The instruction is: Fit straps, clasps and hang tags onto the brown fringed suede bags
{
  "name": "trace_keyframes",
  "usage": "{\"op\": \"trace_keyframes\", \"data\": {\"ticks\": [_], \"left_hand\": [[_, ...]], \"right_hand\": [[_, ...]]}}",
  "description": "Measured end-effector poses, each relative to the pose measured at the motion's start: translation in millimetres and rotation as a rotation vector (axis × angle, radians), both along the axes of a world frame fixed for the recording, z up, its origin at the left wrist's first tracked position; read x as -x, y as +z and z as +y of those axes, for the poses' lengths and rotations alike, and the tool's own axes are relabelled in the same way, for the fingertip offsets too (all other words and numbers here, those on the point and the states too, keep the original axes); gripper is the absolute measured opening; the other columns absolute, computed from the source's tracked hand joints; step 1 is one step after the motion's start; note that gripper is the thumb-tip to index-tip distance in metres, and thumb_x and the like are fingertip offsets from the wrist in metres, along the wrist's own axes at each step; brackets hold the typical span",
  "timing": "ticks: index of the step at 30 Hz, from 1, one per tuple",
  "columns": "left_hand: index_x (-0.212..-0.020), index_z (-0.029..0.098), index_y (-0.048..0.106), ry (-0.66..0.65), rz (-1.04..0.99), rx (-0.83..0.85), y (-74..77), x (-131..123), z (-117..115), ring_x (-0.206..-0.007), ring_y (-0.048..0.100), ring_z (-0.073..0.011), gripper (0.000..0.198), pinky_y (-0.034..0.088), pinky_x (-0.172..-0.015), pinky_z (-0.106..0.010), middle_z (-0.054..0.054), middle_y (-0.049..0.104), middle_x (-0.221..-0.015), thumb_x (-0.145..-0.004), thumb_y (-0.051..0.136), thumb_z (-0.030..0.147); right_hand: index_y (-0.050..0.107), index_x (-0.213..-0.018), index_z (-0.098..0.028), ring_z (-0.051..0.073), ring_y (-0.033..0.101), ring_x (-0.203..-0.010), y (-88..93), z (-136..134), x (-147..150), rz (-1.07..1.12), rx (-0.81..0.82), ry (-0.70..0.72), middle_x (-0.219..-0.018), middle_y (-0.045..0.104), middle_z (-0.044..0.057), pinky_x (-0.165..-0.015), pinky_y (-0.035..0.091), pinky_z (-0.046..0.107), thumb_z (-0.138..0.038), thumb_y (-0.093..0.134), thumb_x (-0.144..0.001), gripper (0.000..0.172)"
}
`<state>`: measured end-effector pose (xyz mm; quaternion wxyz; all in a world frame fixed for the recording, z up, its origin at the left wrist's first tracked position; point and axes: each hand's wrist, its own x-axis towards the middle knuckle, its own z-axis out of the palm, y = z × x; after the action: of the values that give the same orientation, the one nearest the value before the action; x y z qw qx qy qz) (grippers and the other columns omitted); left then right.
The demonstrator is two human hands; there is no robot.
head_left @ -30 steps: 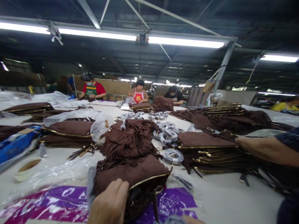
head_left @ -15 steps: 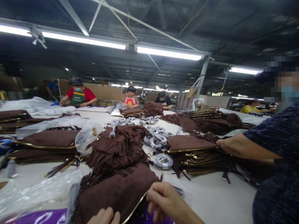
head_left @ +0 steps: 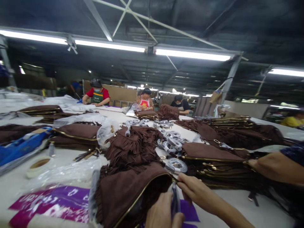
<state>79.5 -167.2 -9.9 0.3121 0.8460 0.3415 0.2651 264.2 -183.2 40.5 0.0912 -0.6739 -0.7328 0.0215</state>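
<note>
A brown fringed suede bag [head_left: 133, 186] lies in front of me, its gold zipper edge gaping so that the dark inside shows. My left hand [head_left: 160, 209] is at the mouth of the bag. Its thumb and fingers close around a grey plastic-wrapped bundle [head_left: 175, 199], partly hidden by the hand. My right hand [head_left: 193, 186] pinches the bag's right corner at the zipper end, with its fingertips partly hidden. Beneath the bag and hands a purple plastic sheet [head_left: 188, 210] sticks out.
Coiled straps in grey wrap [head_left: 175, 164] lie beyond the bag. Stacked brown bags [head_left: 211, 152] stand on the right, beside a co-worker's arm [head_left: 280, 167]. To the left are a tape roll [head_left: 39, 166], purple printed plastic [head_left: 57, 202] and a blue item [head_left: 26, 144]. Other people work across the table.
The bag's mouth has opened wider. My left hand has moved right to the opening and now holds the wrapped bundle; my right hand has moved to the zipper end. My view has turned left.
</note>
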Motion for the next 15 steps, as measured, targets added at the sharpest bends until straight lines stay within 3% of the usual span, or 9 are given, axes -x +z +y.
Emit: {"op": "trace_keyframes", "data": {"ticks": [2, 4, 8, 15], "left_hand": [[-0.113, 0.017, 0.053, 0.03, -0.05, 0.154, 17.3, -10.8, 0.9, -0.092, 0.066, -0.0266, 0.04, 0.048, -0.081, -0.033, -0.009, 0.068, -0.098, -0.076, 0.062, 0.028], [-0.114, 0.014, 0.05, 0.063, -0.038, 0.207, 29.1, -18.4, 1.4, -0.096, 0.065, -0.0326, 0.046, 0.048, -0.083, -0.04, -0.013, 0.068, -0.1, -0.074, 0.063, 0.034], [-0.118, 0.012, 0.048, 0.14, -0.043, 0.181, 34.3, -25.3, 1.7, -0.104, 0.062, -0.0373, 0.044, 0.046, -0.088, -0.047, -0.019, 0.066, -0.109, -0.078, 0.056, 0.029], [-0.112, 0.016, 0.051, 0.219, -0.095, 0.121, 41.4, -11.3, 8.9, -0.094, 0.067, -0.0351, 0.05, 0.047, -0.079, -0.039, -0.013, 0.07, -0.099, -0.075, 0.066, 0.046]], "right_hand": [[0.055, -0.082, -0.023, 0.019, 0.064, -0.074, 2.1, -8.5, 2.9, 0.147, -0.033, 0.024, -0.078, 0.069, 0.003, -0.066, 0.046, 0.028, -0.031, 0.035, -0.097, 0.027], [0.055, -0.08, -0.024, 0.02, 0.063, -0.07, -0.2, -9.9, 3.3, 0.259, -0.049, 0.056, -0.076, 0.068, 0.003, -0.064, 0.045, 0.029, -0.036, 0.036, -0.095, 0.027], [0.058, -0.077, -0.026, 0.022, 0.065, -0.068, -0.6, -1.8, 2.6, 0.369, -0.048, 0.105, -0.072, 0.068, 0.004, -0.063, 0.047, 0.031, -0.044, 0.039, -0.091, 0.03], [0.058, -0.075, -0.029, 0.025, 0.066, -0.065, 29.6, 4.8, 9.7, 0.123, -0.096, 0.196, -0.069, 0.069, 0.006, -0.059, 0.041, 0.032, -0.037, 0.042, -0.091, 0.024]]}}
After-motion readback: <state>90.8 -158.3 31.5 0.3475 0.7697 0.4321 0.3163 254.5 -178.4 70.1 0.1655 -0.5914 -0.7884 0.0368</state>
